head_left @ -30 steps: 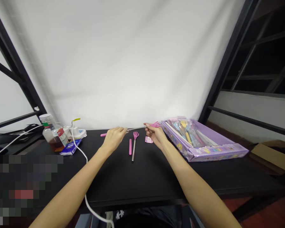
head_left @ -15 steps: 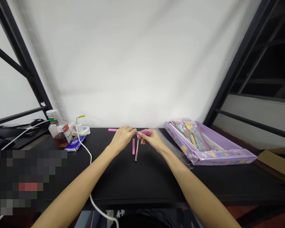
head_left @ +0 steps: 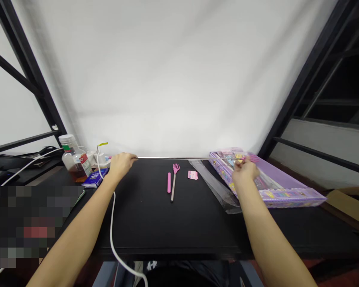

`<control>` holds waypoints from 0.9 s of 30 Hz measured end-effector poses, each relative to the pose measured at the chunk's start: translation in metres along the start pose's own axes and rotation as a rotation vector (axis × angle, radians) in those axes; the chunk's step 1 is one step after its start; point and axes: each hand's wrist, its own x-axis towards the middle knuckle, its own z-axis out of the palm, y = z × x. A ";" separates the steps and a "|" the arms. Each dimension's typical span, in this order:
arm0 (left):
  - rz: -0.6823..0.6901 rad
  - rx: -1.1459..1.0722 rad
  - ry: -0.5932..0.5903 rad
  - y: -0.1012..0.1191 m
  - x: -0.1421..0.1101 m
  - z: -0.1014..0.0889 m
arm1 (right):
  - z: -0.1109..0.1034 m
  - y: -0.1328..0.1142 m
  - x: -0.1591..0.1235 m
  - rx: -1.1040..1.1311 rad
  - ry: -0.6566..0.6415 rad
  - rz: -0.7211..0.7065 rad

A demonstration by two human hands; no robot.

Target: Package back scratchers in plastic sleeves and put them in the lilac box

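A telescopic back scratcher (head_left: 179, 158) stretches level between my two hands, its thin metal rod pulled out long. My left hand (head_left: 121, 164) is closed around its left end, where a bit of pink shows past the hand. At the other end my right hand (head_left: 245, 170) grips close to the pink claw, in front of the purple box. On the black table between my arms lies a second, short back scratcher (head_left: 173, 185) with a pink claw and bare metal rod. Beside it is a loose pink tube (head_left: 169, 182). A small pink card (head_left: 193, 175) lies to their right.
A clear plastic sleeve (head_left: 217, 189) lies by the purple box (head_left: 293, 195), which holds more packed back scratchers. On the left stand a bottle of brown liquid (head_left: 75, 163) and a blue packet (head_left: 93, 179). A white cable (head_left: 111, 227) runs over the table's front edge.
My hands have moved far apart, left and right, and the back scratcher's rod has lengthened between them. The second back scratcher's claw, the pink card and more of the plastic sleeve now show.
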 end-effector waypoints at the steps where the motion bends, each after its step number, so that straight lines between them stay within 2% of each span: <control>1: -0.042 0.012 0.006 -0.008 0.001 0.000 | -0.004 -0.004 0.007 0.025 0.056 -0.021; 3: -0.079 0.026 0.009 -0.014 0.002 0.001 | -0.009 -0.005 0.013 0.065 0.120 -0.045; 6: -0.069 0.032 0.002 -0.011 0.001 0.003 | -0.009 0.000 0.011 0.098 0.133 -0.052; 10: -0.019 0.035 0.023 -0.008 -0.001 0.003 | -0.007 -0.006 0.010 0.100 0.096 -0.052; 13: 0.053 0.023 0.053 -0.001 0.000 0.000 | -0.003 -0.011 0.005 0.061 0.022 -0.035; 16: 0.187 -0.009 0.095 0.028 -0.003 0.000 | 0.010 -0.001 -0.022 -0.034 -0.168 0.043; 20: 0.426 -0.073 0.144 0.089 -0.015 0.005 | 0.032 0.033 -0.083 -0.207 -0.605 0.220; 22: 0.501 -0.091 0.166 0.109 -0.021 0.009 | 0.039 0.045 -0.107 -0.269 -0.768 0.254; 24: 0.539 -0.099 0.194 0.115 -0.024 0.011 | 0.041 0.049 -0.118 -0.309 -0.873 0.265; 27: 0.547 -0.098 0.241 0.108 -0.023 0.013 | 0.039 0.046 -0.119 -0.332 -0.939 0.277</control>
